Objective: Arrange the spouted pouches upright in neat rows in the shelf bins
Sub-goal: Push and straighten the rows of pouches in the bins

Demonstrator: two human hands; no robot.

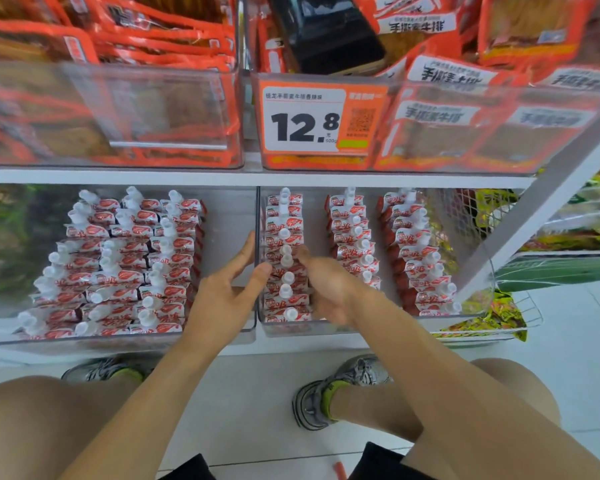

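Red-and-white spouted pouches with white caps stand in two clear bins on the low shelf. The left bin [229, 216] holds three packed rows of pouches [118, 265], with a bare strip at its right side. In the right bin [478, 237] stand three separate rows: a left row [286, 258], a middle row [354, 237] and a right row [420, 258]. My left hand [227, 292] is spread open at the divider between the bins, thumb tip by the left row. My right hand [326, 289] lies inside the right bin against that row's right side, fingers loosely extended.
The upper shelf carries clear bins of orange snack packs [125, 109] and an orange price tag [312, 123] reading 12.8. A wire basket with yellow-green packets [496, 313] sits to the right. My knees and grey shoes [329, 393] are on the white tiled floor below.
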